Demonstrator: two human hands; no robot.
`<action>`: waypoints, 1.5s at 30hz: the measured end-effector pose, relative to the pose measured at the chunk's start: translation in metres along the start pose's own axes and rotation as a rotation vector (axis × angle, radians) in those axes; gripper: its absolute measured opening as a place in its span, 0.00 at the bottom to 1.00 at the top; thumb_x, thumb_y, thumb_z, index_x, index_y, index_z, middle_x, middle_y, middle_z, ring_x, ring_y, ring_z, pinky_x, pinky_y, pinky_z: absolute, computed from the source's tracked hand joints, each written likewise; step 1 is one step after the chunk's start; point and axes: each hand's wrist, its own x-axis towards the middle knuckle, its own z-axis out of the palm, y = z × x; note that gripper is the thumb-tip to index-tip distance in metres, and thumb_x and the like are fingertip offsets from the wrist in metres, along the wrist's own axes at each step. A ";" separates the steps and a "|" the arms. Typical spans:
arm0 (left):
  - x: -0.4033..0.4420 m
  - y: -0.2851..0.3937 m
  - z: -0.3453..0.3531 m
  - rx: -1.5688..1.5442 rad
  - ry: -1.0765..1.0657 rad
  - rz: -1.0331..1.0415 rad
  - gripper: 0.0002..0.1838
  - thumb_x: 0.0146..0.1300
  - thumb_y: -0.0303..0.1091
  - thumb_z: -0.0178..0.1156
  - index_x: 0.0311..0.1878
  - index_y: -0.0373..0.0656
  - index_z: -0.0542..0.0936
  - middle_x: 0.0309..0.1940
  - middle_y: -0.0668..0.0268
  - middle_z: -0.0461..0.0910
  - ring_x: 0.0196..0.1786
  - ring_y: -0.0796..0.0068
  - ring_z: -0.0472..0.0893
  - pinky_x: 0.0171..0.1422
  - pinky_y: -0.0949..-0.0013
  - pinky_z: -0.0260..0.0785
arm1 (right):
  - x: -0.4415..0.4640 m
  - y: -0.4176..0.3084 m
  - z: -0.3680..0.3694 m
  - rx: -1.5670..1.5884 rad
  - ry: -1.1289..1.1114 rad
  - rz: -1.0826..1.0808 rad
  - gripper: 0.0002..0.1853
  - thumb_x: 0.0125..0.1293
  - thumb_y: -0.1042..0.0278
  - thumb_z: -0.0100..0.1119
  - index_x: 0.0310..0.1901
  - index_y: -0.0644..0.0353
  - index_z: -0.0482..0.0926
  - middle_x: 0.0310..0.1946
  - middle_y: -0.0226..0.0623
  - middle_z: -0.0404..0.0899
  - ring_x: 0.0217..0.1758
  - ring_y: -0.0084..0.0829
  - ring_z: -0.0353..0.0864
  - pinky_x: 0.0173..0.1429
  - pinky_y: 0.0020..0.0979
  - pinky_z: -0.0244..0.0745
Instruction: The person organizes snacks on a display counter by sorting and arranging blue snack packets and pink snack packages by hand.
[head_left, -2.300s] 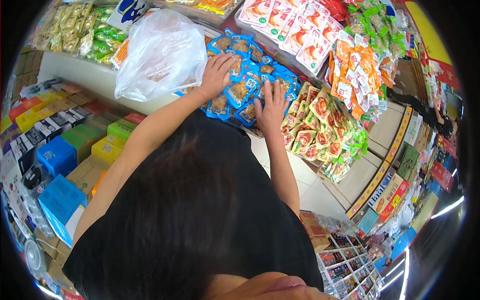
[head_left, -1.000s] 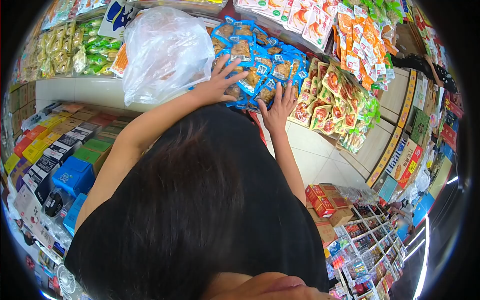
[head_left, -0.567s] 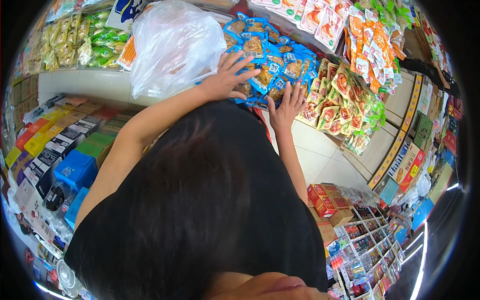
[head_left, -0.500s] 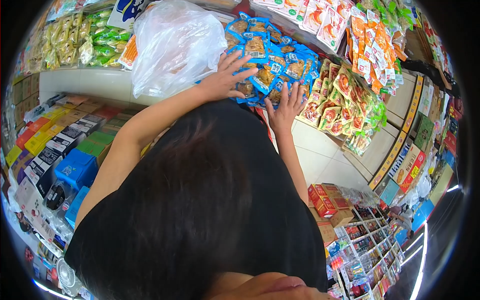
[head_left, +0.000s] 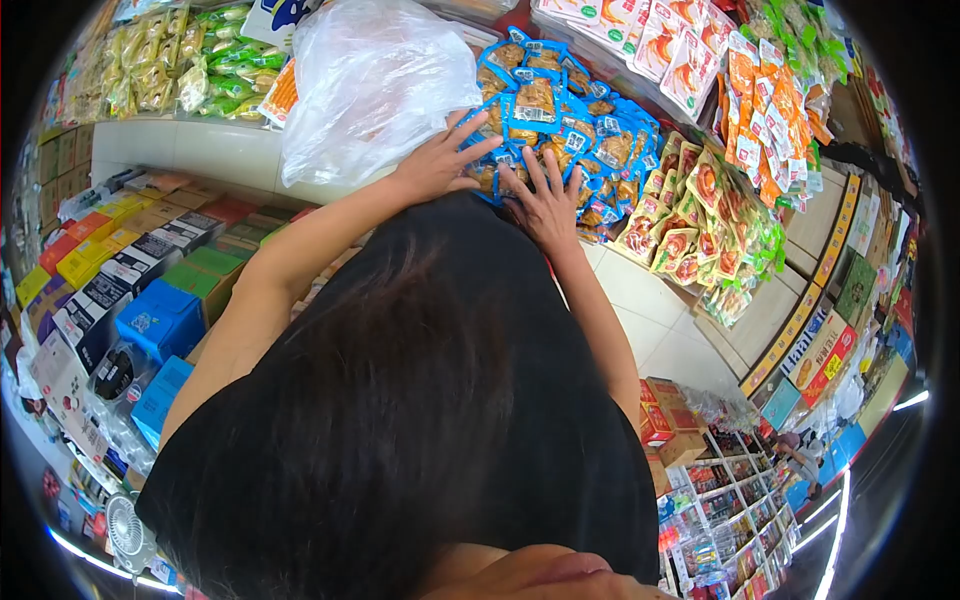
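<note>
Holding both hands palm down beyond my black shirt [head_left: 580,400], I find the left hand [head_left: 433,165] with fingers spread at the near left side of a heap of blue packets [head_left: 535,95], and the right hand [head_left: 547,205] just beside it, fingers fanned, at the heap's near edge. I see neither hand pinching a packet; whether the fingertips press down or only hover, I cannot tell. Risk, in my judgement: the packets overlap loosely, so a hard push could set the upper ones sliding off the near edge, and a sideways sweep could snag the plastic bag [head_left: 375,90] lying just left of the heap. Orientation is mixed: the packet just ahead of my fingers has its long axis running roughly away from me, its pale label [head_left: 533,114] at the end toward me, while those to its right lie slanted. Gold packets [head_left: 690,215] lie close by on the right. Past them are orange packets [head_left: 750,105] and, ahead, white packets [head_left: 692,75]; green packets [head_left: 240,80] lie left of the bag. Well apart on the left are stacked cartons [head_left: 160,320].
</note>
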 end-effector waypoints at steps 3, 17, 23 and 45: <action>0.007 0.001 0.005 -0.021 0.008 0.008 0.45 0.48 0.49 0.72 0.71 0.58 0.64 0.75 0.57 0.50 0.77 0.45 0.47 0.77 0.49 0.51 | 0.001 -0.003 0.006 -0.034 0.097 0.051 0.33 0.54 0.50 0.70 0.64 0.27 0.71 0.72 0.29 0.60 0.77 0.38 0.51 0.72 0.64 0.39; 0.006 -0.024 -0.014 -0.183 0.171 0.020 0.42 0.55 0.45 0.69 0.72 0.53 0.62 0.68 0.49 0.59 0.67 0.42 0.64 0.70 0.51 0.60 | -0.005 -0.001 0.002 0.013 0.120 0.131 0.36 0.55 0.50 0.70 0.66 0.26 0.68 0.74 0.32 0.56 0.78 0.42 0.47 0.74 0.62 0.35; -0.008 -0.019 -0.014 -0.149 0.121 -0.129 0.41 0.58 0.50 0.66 0.72 0.51 0.60 0.62 0.49 0.65 0.60 0.46 0.70 0.66 0.57 0.64 | -0.008 0.000 0.004 0.033 0.109 0.130 0.37 0.54 0.50 0.70 0.67 0.26 0.66 0.74 0.30 0.55 0.79 0.42 0.46 0.75 0.61 0.33; -0.013 -0.008 -0.023 -0.171 -0.120 -0.363 0.46 0.64 0.48 0.60 0.76 0.45 0.45 0.77 0.60 0.47 0.67 0.50 0.68 0.55 0.56 0.76 | -0.004 0.001 0.010 -0.006 0.109 0.098 0.38 0.51 0.49 0.71 0.67 0.26 0.67 0.73 0.29 0.57 0.78 0.39 0.48 0.74 0.61 0.36</action>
